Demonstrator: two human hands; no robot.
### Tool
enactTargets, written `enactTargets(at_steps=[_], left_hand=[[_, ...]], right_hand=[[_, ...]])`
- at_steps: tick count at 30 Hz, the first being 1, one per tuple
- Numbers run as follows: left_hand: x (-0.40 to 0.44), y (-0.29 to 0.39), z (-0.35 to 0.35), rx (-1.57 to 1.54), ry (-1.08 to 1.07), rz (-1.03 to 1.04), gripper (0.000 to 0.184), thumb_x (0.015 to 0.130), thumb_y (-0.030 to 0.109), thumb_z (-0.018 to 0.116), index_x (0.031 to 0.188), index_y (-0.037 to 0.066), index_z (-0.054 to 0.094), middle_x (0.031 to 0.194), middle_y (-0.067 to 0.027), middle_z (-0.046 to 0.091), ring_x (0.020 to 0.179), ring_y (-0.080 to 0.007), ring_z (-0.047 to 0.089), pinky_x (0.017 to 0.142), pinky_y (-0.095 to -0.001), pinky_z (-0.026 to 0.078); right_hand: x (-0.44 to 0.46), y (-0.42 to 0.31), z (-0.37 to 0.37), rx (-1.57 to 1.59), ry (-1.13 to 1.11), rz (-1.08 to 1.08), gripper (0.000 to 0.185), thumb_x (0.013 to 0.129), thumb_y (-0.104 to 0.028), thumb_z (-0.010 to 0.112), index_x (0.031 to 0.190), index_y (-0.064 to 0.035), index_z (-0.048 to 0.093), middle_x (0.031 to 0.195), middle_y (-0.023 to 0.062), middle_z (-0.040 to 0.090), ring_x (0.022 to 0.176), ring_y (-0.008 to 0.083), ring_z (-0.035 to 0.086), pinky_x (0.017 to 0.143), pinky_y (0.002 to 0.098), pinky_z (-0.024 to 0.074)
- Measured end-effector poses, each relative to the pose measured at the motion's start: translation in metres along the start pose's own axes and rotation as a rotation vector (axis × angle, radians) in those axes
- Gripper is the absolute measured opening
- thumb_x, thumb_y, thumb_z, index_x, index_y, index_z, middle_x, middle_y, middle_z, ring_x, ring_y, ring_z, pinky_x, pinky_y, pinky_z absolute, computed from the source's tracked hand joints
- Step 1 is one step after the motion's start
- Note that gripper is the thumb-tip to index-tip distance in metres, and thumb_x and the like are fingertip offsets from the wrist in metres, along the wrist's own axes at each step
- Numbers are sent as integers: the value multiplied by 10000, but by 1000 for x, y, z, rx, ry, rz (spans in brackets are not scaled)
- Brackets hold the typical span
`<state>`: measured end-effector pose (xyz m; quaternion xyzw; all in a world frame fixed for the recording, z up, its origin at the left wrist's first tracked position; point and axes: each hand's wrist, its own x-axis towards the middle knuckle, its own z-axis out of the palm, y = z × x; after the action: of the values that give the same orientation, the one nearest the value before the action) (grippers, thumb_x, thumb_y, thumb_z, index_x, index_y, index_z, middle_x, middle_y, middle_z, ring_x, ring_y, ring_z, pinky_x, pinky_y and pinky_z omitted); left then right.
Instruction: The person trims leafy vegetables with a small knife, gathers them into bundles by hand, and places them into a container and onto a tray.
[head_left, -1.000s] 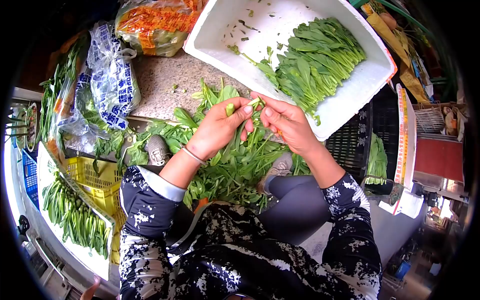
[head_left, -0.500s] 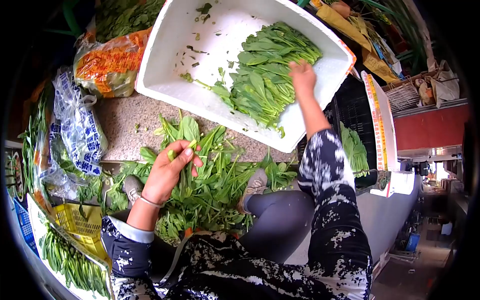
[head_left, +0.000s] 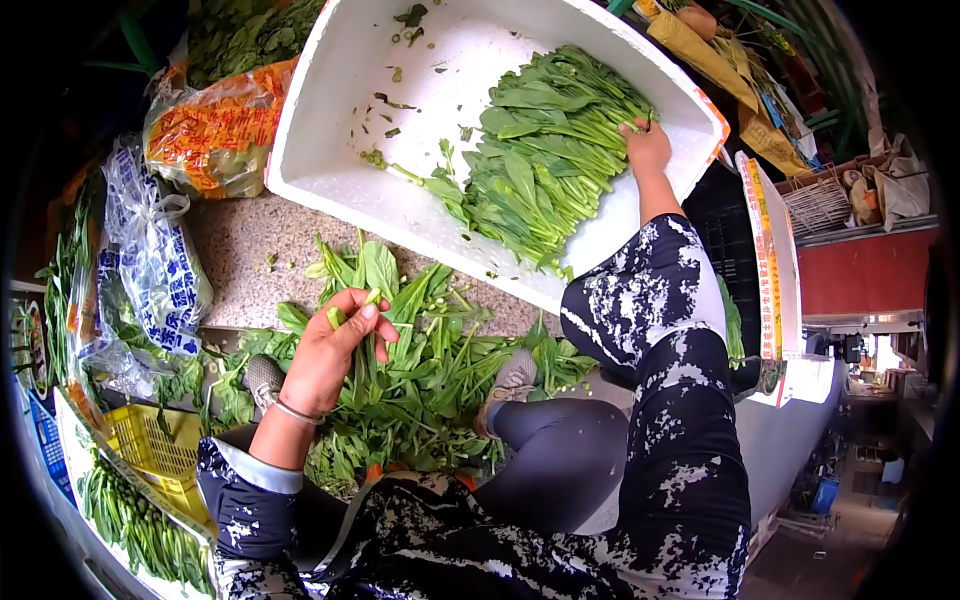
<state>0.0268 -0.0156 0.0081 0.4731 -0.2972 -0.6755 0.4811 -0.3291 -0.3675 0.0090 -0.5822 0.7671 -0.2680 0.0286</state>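
Observation:
Inside the white foam box (head_left: 335,130) lies a neat pile of leafy green vegetables (head_left: 540,150), stems pointing toward the lower right. My right hand (head_left: 648,148) is at the pile's right edge, its fingers curled onto the greens there; exactly what is between the fingertips is partly hidden. Lower left, my left hand (head_left: 345,340) is closed around short pieces of green stem (head_left: 340,315), which stick out past the thumb. Beneath that hand, a loose heap of cut greens (head_left: 415,390) covers the ground between my shoes.
An orange-printed plastic bag (head_left: 220,130) and a clear bag with blue print (head_left: 160,260) stand at the left. A yellow crate (head_left: 150,445) and a box of green stalks (head_left: 140,520) are lower left. A black crate (head_left: 725,230) sits right of the foam box.
My right hand has moved right and slightly down across the pile to its right edge. The greens there look more evenly laid. My left hand has shifted slightly left and down, still holding the stems.

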Motion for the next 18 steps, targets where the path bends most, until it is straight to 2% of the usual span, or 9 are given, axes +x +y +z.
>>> enactTargets(at_steps=[2, 6, 8, 9, 11, 15, 17, 18], left_hand=[[0, -1, 0, 8, 5, -2, 189, 910, 195, 469, 974, 19, 501, 742, -61, 583, 612, -134, 522, 599, -227, 426], [-2, -1, 0, -4, 14, 1, 181, 909, 188, 468, 968, 20, 501, 740, -58, 582, 613, -132, 517, 600, -227, 424], [-3, -1, 0, -17, 18, -1, 179, 909, 186, 466, 965, 19, 500, 740, -58, 581, 614, -131, 515, 600, -226, 423], [-3, -1, 0, -20, 18, 4, 175, 910, 181, 462, 964, 18, 500, 741, -58, 581, 615, -131, 514, 599, -225, 423], [-4, -1, -1, -26, 17, 12, 172, 911, 176, 459, 962, 17, 500, 742, -58, 580, 616, -131, 513, 598, -225, 423], [-4, 1, -3, -33, 14, 30, 164, 913, 165, 452, 962, 15, 498, 742, -57, 579, 616, -132, 513, 597, -224, 423], [-5, 4, -3, -32, 18, 34, 163, 913, 164, 453, 962, 16, 498, 743, -57, 579, 616, -132, 513, 596, -225, 424], [-6, 5, -2, -38, 27, 36, 164, 914, 167, 450, 957, 17, 499, 735, -55, 573, 616, -132, 513, 598, -225, 423]], right_hand=[[2, 3, -2, 72, 61, -63, 407, 651, -328, 759, 915, -49, 625, 767, 57, 632, 673, 181, 594, 656, 296, 454], [16, 17, 2, 203, 26, -62, 357, 666, -306, 755, 888, -55, 630, 742, 87, 643, 652, 192, 611, 597, 324, 462], [4, 1, -13, 513, -69, 146, 267, 700, -216, 745, 852, -33, 624, 747, 81, 641, 657, 151, 611, 492, 292, 433], [3, -5, -19, 513, -68, 142, 267, 700, -216, 745, 852, -33, 624, 747, 81, 641, 657, 151, 611, 492, 292, 433], [-1, -17, -31, 848, -191, 253, 258, 740, -145, 714, 908, 7, 591, 788, 82, 628, 643, 128, 587, 438, 192, 366], [-7, -27, -40, 1036, -241, 311, 147, 744, -53, 691, 821, 25, 593, 777, 110, 625, 681, 166, 608, 415, 197, 359], [-11, -30, -46, 1096, -259, 358, 188, 741, -48, 692, 871, 30, 581, 809, 114, 617, 658, 157, 599, 413, 192, 357], [-9, -25, -48, 1236, -301, 326, 242, 741, -41, 687, 931, 34, 557, 840, 116, 611, 660, 151, 596, 415, 182, 359]])
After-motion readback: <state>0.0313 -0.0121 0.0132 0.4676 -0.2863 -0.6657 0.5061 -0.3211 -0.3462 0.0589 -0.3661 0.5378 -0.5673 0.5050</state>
